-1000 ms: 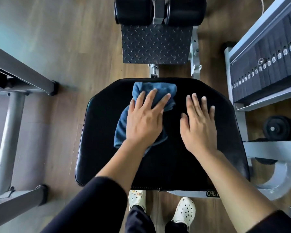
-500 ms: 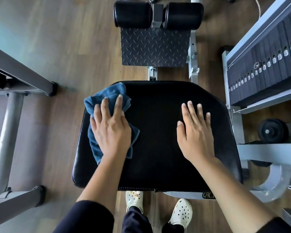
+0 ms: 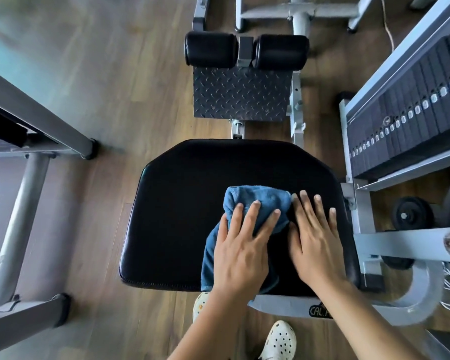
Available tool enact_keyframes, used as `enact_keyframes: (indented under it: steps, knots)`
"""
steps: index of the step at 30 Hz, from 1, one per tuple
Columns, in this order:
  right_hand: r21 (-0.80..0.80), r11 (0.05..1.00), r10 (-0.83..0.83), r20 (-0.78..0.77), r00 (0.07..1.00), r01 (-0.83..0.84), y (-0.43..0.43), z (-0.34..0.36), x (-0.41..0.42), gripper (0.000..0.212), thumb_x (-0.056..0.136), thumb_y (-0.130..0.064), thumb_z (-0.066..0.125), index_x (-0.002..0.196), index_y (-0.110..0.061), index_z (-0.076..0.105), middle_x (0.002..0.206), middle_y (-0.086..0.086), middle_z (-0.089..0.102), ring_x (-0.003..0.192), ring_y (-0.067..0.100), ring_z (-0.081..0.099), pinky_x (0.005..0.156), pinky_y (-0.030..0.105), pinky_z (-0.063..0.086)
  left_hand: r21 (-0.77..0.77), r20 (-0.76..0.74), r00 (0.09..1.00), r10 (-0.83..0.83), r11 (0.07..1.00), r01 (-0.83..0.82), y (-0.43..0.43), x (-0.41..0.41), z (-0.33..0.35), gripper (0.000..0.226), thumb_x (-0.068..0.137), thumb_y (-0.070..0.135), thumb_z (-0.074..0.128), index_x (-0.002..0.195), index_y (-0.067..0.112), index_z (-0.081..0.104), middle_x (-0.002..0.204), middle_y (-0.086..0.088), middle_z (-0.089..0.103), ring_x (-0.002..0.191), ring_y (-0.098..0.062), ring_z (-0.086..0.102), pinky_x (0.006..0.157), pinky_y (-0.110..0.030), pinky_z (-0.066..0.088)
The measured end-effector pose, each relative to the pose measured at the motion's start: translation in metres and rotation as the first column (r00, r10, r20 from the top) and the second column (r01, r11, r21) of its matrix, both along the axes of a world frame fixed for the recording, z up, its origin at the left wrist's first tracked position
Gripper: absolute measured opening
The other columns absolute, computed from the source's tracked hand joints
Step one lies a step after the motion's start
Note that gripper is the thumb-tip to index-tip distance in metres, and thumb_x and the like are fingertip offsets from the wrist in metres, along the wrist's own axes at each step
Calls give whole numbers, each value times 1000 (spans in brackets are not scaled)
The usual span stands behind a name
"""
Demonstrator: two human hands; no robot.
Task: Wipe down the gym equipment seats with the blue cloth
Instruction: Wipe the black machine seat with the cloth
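A wide black padded seat (image 3: 182, 203) fills the middle of the view. On its near right part lies the crumpled blue cloth (image 3: 260, 201). My left hand (image 3: 242, 245) presses flat on the cloth with fingers spread. Just to the right, my right hand (image 3: 315, 235) rests flat on the bare seat, fingers apart, its index finger touching the cloth's edge. It holds nothing.
Beyond the seat are a diamond-plate footplate (image 3: 240, 93) and two black roller pads (image 3: 211, 49). A weight stack (image 3: 411, 110) in a grey frame stands at the right, with a dumbbell (image 3: 411, 214) below. Grey machine legs (image 3: 31, 183) stand at the left on the wooden floor.
My left hand has swept the cloth from the seat's far middle to its left edge, then to the near right beside my right hand. The camera has shifted back.
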State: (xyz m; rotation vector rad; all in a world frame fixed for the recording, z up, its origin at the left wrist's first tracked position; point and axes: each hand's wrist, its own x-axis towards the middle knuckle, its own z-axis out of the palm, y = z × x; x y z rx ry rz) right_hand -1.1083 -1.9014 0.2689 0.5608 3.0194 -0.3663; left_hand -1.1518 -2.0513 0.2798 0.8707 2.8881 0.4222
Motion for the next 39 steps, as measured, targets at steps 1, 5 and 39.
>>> enact_keyframes:
  steps: [1, 5, 39]
  knots:
    - [1, 1000, -1, 1, 1000, 1, 0, 1, 0, 59, 94, -32, 23, 147, -9, 35, 154, 8, 30, 144, 30, 22, 116, 53, 20, -3, -9, 1000, -1, 1000, 1, -8, -1, 1, 54, 91, 24, 49, 142, 37, 39, 146, -1, 41, 137, -31, 35, 112, -47, 24]
    - [0, 1000, -15, 8, 1000, 15, -1, 0, -1, 59, 95, -35, 19, 149, -13, 31, 156, 5, 27, 146, 27, 18, 118, 48, 12, -3, -54, 990, 129, 992, -129, -46, -23, -1, 53, 88, 22, 51, 139, 32, 46, 141, -6, 46, 131, -34, 40, 106, -54, 35]
    - [85, 996, -29, 11, 1000, 28, 49, 3, 62, 58, 99, -39, 18, 149, -11, 28, 156, 5, 25, 146, 23, 12, 118, 51, 13, 24, 12, 973, 230, 973, -231, 71, -46, -12, 46, 97, 27, 39, 142, 33, 39, 149, -4, 34, 137, -31, 27, 113, -49, 19]
